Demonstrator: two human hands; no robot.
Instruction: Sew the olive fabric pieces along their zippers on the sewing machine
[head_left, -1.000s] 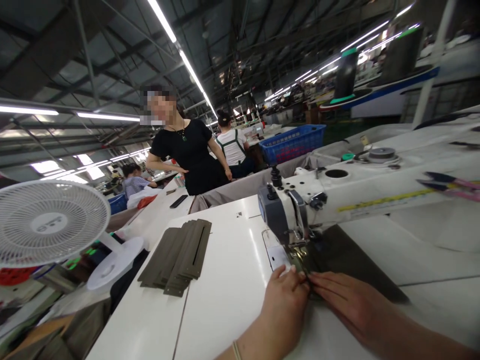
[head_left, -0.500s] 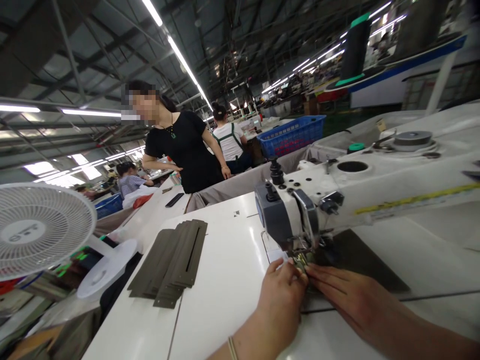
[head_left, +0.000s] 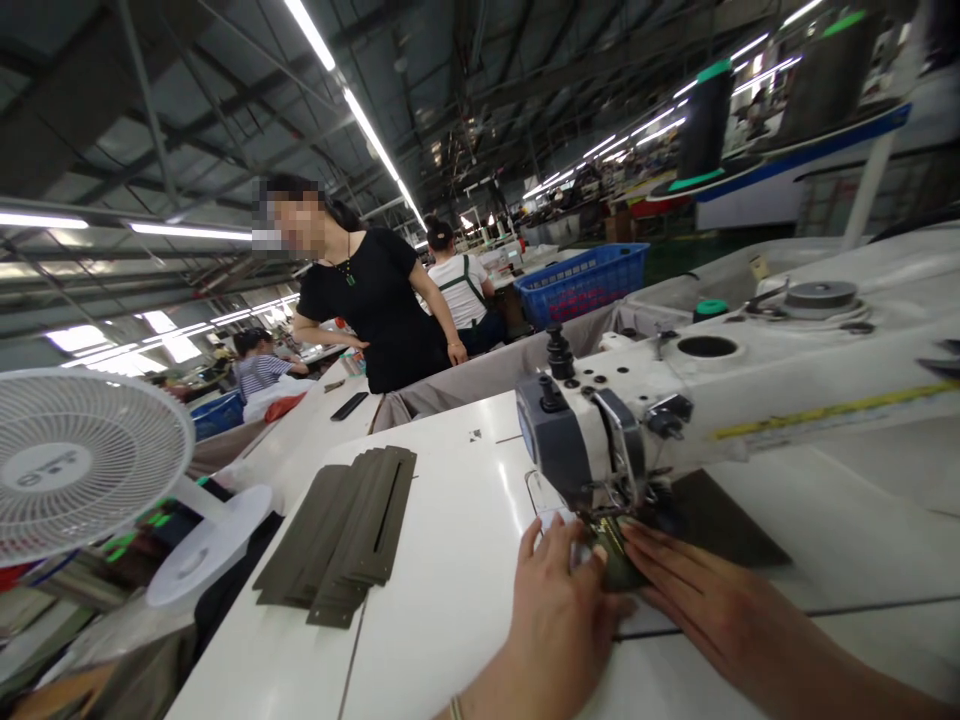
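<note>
A sewing machine [head_left: 581, 440] with a grey and white head stands on the white table [head_left: 442, 600]. Dark olive fabric [head_left: 724, 520] lies under its arm, and part of it shows between my hands by the presser foot. My left hand [head_left: 562, 610] is at the front left of the needle area, its fingers bent and spread on the near edge of the piece. My right hand [head_left: 697, 590] lies with outstretched fingers along the fabric, right of the needle. A stack of olive pieces [head_left: 337, 535] with slots is fanned out on the left of the table.
A white fan [head_left: 90, 470] stands at the left edge. Past the table is a person in black [head_left: 375, 310], standing. A blue basket [head_left: 581, 285] is behind the machine, and a dark phone-like object [head_left: 349, 405] lies on the far table. Other people sit farther back.
The fabric under the machine has shifted left, and more of it shows between my hands. My left hand's fingers have spread from a closer grip. The view has tilted slightly.
</note>
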